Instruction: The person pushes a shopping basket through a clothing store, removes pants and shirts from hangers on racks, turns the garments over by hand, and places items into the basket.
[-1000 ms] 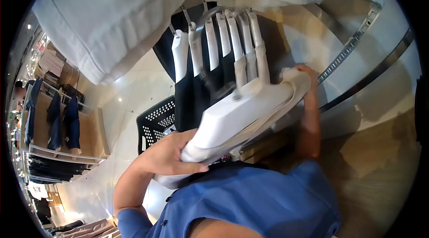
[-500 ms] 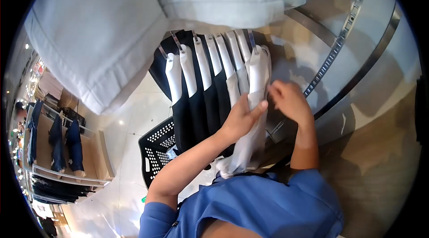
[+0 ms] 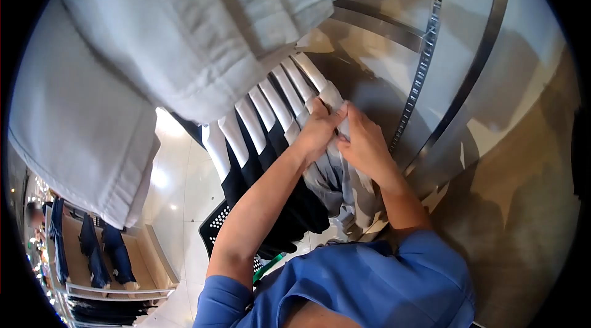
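A pale grey garment (image 3: pixel 360 196) hangs at the right end of a row of white hangers (image 3: pixel 249 122). My left hand (image 3: pixel 319 131) is closed on its upper part, thumb pointing towards the wall. Close beside it, my right hand (image 3: pixel 364 143) pinches the same garment, and the fingertips of both hands nearly meet. The cloth falls in loose folds below my hands. Several black garments (image 3: pixel 271 183) hang on the hangers to the left. The hanger hooks are hidden behind light trousers overhead.
Light-coloured trousers (image 3: pixel 166 39) hang low across the top of the view. A slotted metal upright (image 3: pixel 418 60) runs along the wall at right. Below the row is a black perforated basket (image 3: pixel 215 226). Dark jeans (image 3: pixel 117 254) hang on a shelf unit at lower left.
My right hand has come in from the right and now grips the garment beside my left hand. The view has shifted, so the overhead trousers cover more of the rack.
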`<action>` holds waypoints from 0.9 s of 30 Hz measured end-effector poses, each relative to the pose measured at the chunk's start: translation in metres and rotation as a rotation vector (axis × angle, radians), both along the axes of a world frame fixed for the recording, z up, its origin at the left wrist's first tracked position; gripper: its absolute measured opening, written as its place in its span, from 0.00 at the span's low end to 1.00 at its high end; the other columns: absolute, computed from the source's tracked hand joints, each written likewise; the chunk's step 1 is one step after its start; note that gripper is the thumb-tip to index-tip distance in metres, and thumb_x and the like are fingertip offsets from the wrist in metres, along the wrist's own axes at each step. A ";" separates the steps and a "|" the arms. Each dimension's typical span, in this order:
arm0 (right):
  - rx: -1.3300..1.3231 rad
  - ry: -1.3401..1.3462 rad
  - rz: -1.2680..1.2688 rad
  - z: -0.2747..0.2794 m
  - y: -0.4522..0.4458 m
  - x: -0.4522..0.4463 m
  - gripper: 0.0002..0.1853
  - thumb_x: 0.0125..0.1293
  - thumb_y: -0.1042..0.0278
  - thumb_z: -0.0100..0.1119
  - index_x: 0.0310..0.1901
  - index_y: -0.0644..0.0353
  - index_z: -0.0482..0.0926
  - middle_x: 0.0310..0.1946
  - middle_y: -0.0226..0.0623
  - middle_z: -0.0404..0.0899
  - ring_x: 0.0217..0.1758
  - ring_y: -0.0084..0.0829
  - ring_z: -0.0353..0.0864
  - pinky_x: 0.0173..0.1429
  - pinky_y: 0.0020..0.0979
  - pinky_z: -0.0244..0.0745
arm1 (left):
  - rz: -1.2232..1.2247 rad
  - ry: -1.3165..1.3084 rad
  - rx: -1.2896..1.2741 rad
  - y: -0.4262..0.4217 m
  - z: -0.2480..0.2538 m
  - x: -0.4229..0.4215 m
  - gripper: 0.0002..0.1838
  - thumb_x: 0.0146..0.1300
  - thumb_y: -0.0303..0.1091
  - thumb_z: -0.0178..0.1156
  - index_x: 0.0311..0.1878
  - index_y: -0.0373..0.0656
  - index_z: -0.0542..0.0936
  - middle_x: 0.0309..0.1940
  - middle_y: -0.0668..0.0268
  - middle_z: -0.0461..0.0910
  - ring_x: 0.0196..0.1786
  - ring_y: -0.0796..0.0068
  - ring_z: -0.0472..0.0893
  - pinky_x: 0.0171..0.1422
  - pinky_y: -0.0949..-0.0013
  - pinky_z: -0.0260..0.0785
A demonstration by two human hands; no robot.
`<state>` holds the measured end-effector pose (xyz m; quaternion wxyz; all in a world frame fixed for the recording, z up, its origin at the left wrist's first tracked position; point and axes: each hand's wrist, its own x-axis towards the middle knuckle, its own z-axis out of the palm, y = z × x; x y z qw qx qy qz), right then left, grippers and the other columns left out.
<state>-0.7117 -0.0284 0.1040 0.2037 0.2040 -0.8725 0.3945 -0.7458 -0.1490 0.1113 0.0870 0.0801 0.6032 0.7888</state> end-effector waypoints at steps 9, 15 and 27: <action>0.098 0.007 -0.062 0.003 0.009 -0.075 0.31 0.51 0.68 0.58 0.57 0.67 0.62 0.44 0.54 0.74 0.47 0.53 0.74 0.51 0.42 0.69 | -0.169 0.045 -0.113 -0.043 0.006 0.008 0.25 0.65 0.37 0.53 0.62 0.36 0.63 0.54 0.59 0.71 0.54 0.72 0.71 0.58 0.71 0.62; 0.098 -0.079 -0.056 -0.017 0.008 -0.089 0.29 0.51 0.66 0.58 0.56 0.68 0.65 0.46 0.54 0.74 0.48 0.52 0.73 0.53 0.41 0.68 | -0.219 0.054 -0.079 -0.053 0.004 0.031 0.18 0.66 0.32 0.51 0.57 0.36 0.67 0.48 0.60 0.75 0.50 0.74 0.74 0.56 0.73 0.64; 0.130 0.022 -0.197 -0.044 0.014 -0.076 0.28 0.58 0.62 0.54 0.60 0.57 0.60 0.48 0.47 0.71 0.50 0.47 0.73 0.49 0.42 0.71 | -0.243 0.162 -0.392 -0.086 0.030 0.159 0.15 0.61 0.30 0.56 0.50 0.35 0.73 0.42 0.58 0.78 0.47 0.68 0.77 0.56 0.70 0.67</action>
